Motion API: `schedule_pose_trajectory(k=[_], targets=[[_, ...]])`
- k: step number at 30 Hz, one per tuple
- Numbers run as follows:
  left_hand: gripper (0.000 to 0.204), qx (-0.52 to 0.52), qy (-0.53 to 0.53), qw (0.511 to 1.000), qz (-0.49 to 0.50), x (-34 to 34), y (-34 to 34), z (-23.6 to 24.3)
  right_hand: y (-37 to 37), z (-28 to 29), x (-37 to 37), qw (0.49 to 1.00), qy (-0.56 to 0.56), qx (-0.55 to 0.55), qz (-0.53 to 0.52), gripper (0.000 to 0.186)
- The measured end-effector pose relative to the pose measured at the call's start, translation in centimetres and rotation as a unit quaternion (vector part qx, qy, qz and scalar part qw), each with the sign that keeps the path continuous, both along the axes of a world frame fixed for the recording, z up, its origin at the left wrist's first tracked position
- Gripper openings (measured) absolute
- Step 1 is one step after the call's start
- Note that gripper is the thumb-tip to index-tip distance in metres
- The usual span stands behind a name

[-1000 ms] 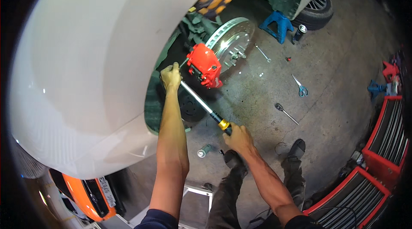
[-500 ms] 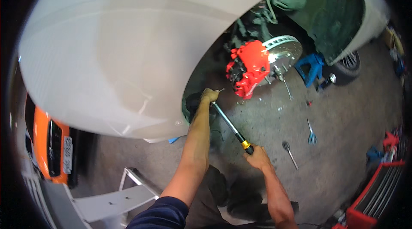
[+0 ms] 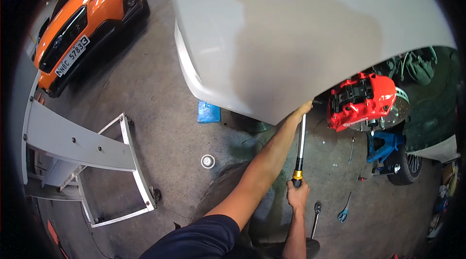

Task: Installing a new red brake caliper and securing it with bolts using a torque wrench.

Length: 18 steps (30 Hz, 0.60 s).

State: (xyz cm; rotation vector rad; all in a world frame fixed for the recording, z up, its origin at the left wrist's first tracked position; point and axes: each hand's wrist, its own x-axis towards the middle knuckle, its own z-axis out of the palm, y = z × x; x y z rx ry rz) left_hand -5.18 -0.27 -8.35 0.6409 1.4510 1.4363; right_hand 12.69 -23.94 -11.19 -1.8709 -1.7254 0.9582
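With both hands I hold a long torque wrench, silver-shafted with a black and gold grip. My left hand is closed around its head end, just under the edge of the pale car body; a short dark piece sticks out past the fingers toward the caliper. My right hand wraps the handle's lower end. To the right of my left hand, apart from the wrench, is a red brake caliper mounted over a brake disc in the wheel arch.
The pale fender overhangs the work. On the floor lie a ratchet, scissors, a slim spanner and a blue box, near a spray can. A blue stand, a white metal frame and an orange car stand around.
My view has swung left, so the caliper appears farther right and more of the orange car and metal frame shows. The wrench now points more straight ahead; both hands keep hold of it.
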Motion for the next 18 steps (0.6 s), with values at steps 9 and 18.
schedule_pose_trajectory(k=[9, 18], targets=[[0.042, 0.017, 0.037, 0.998, -0.052, -1.2, 1.9, -2.3, 0.4, -3.4, -1.8, 0.998, 0.022, 0.039, -0.039, 0.02], [0.04, 0.016, 0.097, 0.993, -0.07, -0.7, 2.5, -0.9, 1.4, -4.1, -2.0, 0.997, 0.035, 0.025, -0.062, 0.017]])
